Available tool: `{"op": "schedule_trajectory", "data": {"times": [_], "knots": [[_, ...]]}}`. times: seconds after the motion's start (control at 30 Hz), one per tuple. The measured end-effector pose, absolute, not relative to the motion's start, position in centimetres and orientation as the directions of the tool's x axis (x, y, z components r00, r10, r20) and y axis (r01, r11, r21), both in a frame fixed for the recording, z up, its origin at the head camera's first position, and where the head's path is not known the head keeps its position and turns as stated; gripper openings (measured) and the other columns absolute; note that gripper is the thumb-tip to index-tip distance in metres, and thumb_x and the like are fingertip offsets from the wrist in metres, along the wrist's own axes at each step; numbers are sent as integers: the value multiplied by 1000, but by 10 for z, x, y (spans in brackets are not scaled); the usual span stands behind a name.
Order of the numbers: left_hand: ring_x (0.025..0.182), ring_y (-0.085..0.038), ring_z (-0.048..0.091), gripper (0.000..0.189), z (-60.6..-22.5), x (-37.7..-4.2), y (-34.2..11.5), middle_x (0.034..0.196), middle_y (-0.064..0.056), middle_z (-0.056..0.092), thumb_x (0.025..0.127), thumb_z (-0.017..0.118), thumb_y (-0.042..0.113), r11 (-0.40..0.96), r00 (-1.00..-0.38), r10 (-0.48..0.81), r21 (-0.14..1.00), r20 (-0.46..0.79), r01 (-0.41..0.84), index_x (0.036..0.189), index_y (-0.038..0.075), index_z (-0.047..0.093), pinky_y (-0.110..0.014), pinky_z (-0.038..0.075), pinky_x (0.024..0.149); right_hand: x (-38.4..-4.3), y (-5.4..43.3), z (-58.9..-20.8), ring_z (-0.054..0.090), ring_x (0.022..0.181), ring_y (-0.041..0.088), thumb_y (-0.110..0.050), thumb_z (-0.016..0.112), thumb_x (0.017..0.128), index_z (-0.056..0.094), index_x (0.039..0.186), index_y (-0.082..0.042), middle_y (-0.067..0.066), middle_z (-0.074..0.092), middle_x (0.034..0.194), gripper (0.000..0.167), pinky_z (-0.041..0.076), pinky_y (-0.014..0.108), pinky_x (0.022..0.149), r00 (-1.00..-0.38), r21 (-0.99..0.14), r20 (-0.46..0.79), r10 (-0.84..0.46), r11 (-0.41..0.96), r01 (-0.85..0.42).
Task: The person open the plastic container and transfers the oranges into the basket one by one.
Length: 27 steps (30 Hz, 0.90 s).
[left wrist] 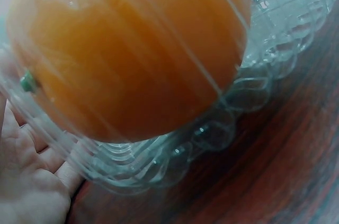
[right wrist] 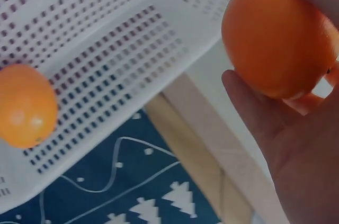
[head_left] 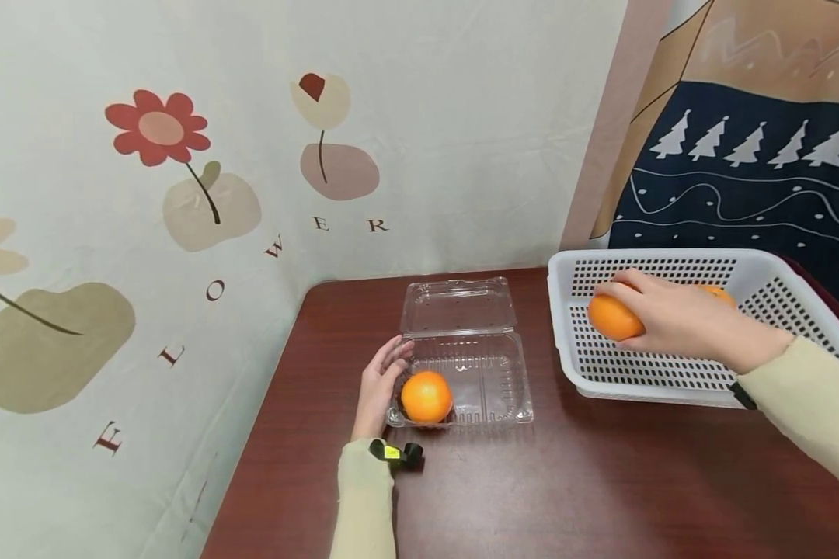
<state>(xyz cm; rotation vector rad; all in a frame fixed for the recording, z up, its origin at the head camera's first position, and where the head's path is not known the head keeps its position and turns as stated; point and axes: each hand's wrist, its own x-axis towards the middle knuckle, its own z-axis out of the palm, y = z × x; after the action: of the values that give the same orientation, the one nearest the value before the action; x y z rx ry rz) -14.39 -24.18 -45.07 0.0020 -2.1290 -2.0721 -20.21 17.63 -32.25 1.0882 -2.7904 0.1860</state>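
Observation:
My right hand grips an orange, held over the left part of a white perforated basket. In the right wrist view, fingers and thumb wrap round this orange. Another orange sits in the basket, partly hidden behind the right hand in the head view. My left hand rests along the left side of a clear plastic clamshell box, its fingers relaxed at the wall. Inside the box, at its front left corner, lies a third orange; its green stem shows through the plastic in the left wrist view.
The box's lid lies folded back toward the wall. Both containers stand on a dark reddish-brown table. Behind it hangs a pale cloth with printed flowers and letters, and at the right a dark blue cloth with white trees.

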Motion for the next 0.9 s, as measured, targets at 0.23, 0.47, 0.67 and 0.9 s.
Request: {"op": "schedule_trajectory", "data": {"times": [0.23,0.47,0.67,0.9], "knots": [[115,-29,47,44,-441,-137,-238,123,-14,52,90,46,0,49,-987,-123,994,101,96,133,3,38,-26,39,93,-212,190,-324,52,79,16,-64,67,60,46,121,-20,1,53,106,78,43,33,58,-785,-77,78,-615,781,-619],[116,-29,46,44,-440,-138,-238,124,-15,52,90,47,1,53,-987,-117,993,108,103,134,3,38,-26,39,93,-220,209,-329,52,84,21,-74,60,56,47,122,-14,8,54,107,91,45,39,62,-838,-98,-1,-546,834,-543],[115,-28,47,44,-446,-141,-240,123,-14,52,90,47,1,43,-985,-116,992,126,122,133,3,39,-25,40,92,-224,223,-335,51,78,19,-65,69,56,48,117,-11,6,56,98,84,44,36,62,-838,-92,-36,-544,837,-540],[114,-24,49,44,-458,-147,-244,122,-8,55,90,48,4,46,-984,-130,992,121,115,133,9,41,-26,38,93,-225,229,-340,51,75,19,-46,75,61,42,128,-11,8,52,98,83,47,38,62,-822,-97,-86,-563,826,-555]]}}
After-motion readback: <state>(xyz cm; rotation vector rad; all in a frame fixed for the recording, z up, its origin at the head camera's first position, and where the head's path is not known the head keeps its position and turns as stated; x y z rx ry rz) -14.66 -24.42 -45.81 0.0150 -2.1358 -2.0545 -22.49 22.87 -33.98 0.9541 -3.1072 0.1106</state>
